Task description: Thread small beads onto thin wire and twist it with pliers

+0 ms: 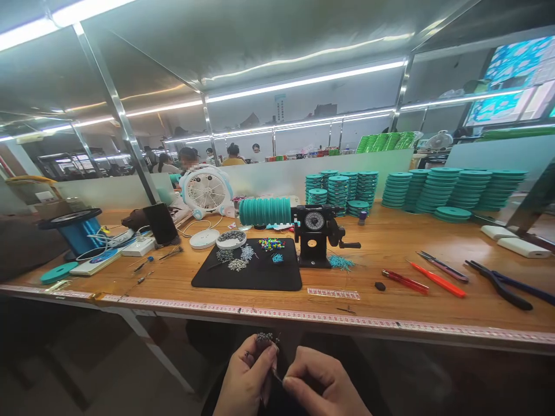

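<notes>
My left hand (249, 372) is in front of the table's near edge, with thumb and fingers closed on a bunch of small dark grey bead-like pieces (265, 337). Thin strands stick out of the bunch; their exact kind is too small to tell. Just to the right, my right hand (323, 381) pinches the end of a thin strand (278, 377) that runs from the left hand. Beyond the hands lies a black mat (247, 280) bearing piles of small grey, white and coloured beads (272, 244).
A black hand-cranked winder (313, 240) carries teal spools (264, 211). Stacks of teal spools (440, 188) stand behind. To the right lie a red screwdriver-like tool (405, 281), an orange tool (437, 279) and pliers (498, 286). A white fan (207, 190) and a phone (161, 224) stand left.
</notes>
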A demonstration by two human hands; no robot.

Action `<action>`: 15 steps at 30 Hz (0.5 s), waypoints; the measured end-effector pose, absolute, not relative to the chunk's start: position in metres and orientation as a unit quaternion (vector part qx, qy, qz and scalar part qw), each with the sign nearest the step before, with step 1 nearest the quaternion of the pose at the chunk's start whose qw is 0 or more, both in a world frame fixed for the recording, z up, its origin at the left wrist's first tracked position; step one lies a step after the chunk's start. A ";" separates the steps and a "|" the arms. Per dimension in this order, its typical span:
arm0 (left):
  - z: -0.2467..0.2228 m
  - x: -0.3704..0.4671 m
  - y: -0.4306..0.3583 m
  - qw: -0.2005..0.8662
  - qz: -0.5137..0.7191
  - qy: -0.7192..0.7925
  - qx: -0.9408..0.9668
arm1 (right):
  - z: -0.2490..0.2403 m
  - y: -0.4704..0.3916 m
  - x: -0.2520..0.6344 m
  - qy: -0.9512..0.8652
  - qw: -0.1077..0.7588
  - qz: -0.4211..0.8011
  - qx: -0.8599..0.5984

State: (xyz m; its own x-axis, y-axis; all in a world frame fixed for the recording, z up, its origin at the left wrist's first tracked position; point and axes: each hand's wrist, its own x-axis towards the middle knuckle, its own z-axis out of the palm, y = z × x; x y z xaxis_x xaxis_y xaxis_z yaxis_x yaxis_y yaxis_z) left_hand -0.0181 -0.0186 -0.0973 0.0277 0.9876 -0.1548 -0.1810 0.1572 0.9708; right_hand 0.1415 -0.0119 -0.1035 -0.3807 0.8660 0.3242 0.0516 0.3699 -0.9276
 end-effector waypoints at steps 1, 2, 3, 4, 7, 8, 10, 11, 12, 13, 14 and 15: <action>-0.096 -0.017 -0.020 0.584 0.506 0.485 0.409 | -0.102 -0.011 0.142 -0.670 0.456 0.471 -0.349; -0.093 -0.016 -0.021 0.585 0.511 0.482 0.405 | -0.100 -0.010 0.143 -0.640 0.465 0.485 -0.372; -0.091 -0.015 -0.022 0.587 0.517 0.478 0.400 | -0.097 -0.009 0.143 -0.613 0.472 0.497 -0.394; -0.088 -0.013 -0.023 0.591 0.518 0.474 0.397 | -0.094 -0.007 0.143 -0.589 0.476 0.507 -0.411; -0.084 -0.011 -0.025 0.598 0.498 0.477 0.408 | -0.086 -0.005 0.140 -0.552 0.471 0.542 -0.424; -0.084 -0.011 -0.026 0.600 0.489 0.481 0.412 | -0.084 -0.004 0.139 -0.548 0.469 0.551 -0.419; -0.084 -0.010 -0.026 0.604 0.477 0.483 0.418 | -0.083 -0.004 0.138 -0.553 0.465 0.555 -0.413; -0.084 -0.010 -0.025 0.608 0.473 0.481 0.418 | -0.083 -0.004 0.137 -0.560 0.463 0.549 -0.413; -0.084 -0.010 -0.025 0.612 0.471 0.480 0.417 | -0.084 -0.004 0.137 -0.567 0.462 0.542 -0.414; -0.085 -0.010 -0.025 0.613 0.470 0.480 0.416 | -0.085 -0.005 0.137 -0.574 0.460 0.536 -0.414; -0.085 -0.011 -0.024 0.612 0.470 0.482 0.414 | -0.086 -0.005 0.137 -0.581 0.458 0.530 -0.415; -0.086 -0.011 -0.024 0.609 0.471 0.486 0.414 | -0.087 -0.005 0.138 -0.587 0.455 0.527 -0.413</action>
